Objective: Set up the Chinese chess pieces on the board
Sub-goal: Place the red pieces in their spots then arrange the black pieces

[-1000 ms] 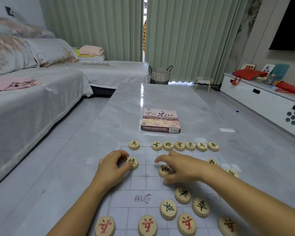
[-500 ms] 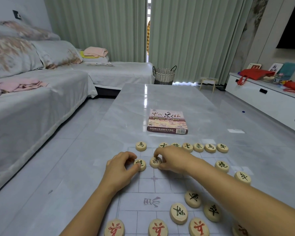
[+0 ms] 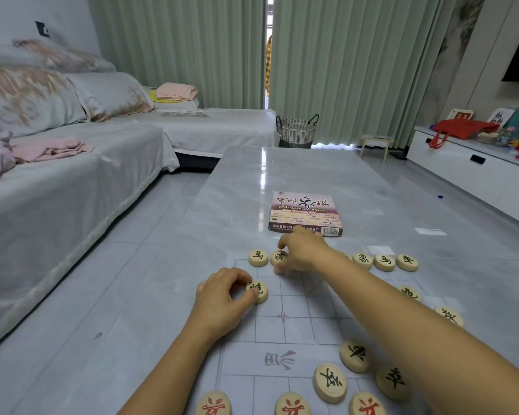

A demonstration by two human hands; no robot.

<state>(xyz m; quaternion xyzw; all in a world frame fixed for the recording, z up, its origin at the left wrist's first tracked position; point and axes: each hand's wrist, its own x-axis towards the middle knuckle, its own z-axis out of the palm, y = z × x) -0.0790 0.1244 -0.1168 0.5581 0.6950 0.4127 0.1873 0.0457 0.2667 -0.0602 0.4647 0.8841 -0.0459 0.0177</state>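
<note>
A thin, clear chess board sheet [image 3: 282, 359] lies on the grey table. My right hand [image 3: 301, 250] pinches a black-lettered elephant piece [image 3: 278, 257] at the far row, right beside a horse piece [image 3: 258, 257]. My left hand [image 3: 222, 298] grips a black cannon piece [image 3: 259, 290] one row nearer. More black pieces [image 3: 384, 262] sit along the far row on the right; part of that row is hidden behind my right arm. Loose black pieces [image 3: 330, 382] and red pieces [image 3: 291, 404] lie near me.
The chess box [image 3: 304, 214] lies just beyond the far row. A grey sofa [image 3: 57, 190] runs along the left. A woven basket [image 3: 296, 131], a small stool [image 3: 375, 145] and a white cabinet [image 3: 474, 172] stand farther back and to the right.
My right hand has carried the elephant piece from mid-board up to the far row beside the horse. My left hand has stayed on the cannon piece.
</note>
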